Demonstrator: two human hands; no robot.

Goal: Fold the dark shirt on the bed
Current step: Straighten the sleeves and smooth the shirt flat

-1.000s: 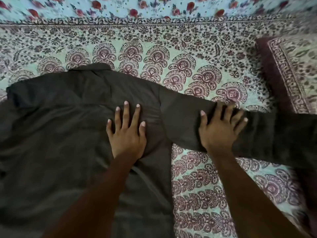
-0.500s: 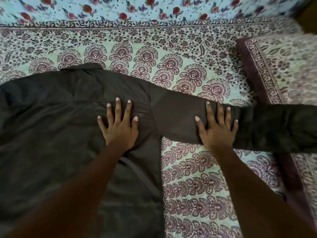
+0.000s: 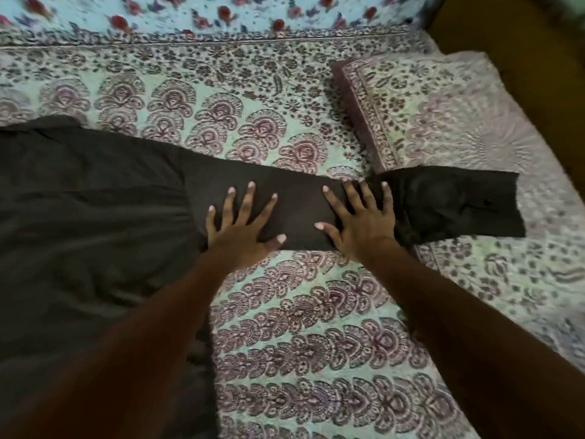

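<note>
As the bed point(image 3: 316, 327) spreads beneath your arms, the dark shirt point(image 3: 79, 232) lies flat, left of your left hand point(image 3: 240, 226), pillow point(image 3: 443, 115) beyond your right hand point(image 3: 361, 223), sleeve point(image 3: 300, 213) under both hands: fingers splayed wide, pressing flat.

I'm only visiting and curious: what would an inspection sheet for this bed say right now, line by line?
Surface: patterned bedsheet with a floral print.
Job's things: dark shirt lies spread out, not yet folded. Its sleeve stretches to the right, and the cuff end rests on the pillow.
Clutter: nothing seen apart from the pillow.
Grippers (hands): left hand and right hand both press flat on the sleeve with fingers spread.
Cables: nothing seen.
Surroundings: brown surface past the bedsheet's far right corner; cannot tell what it is.
</note>
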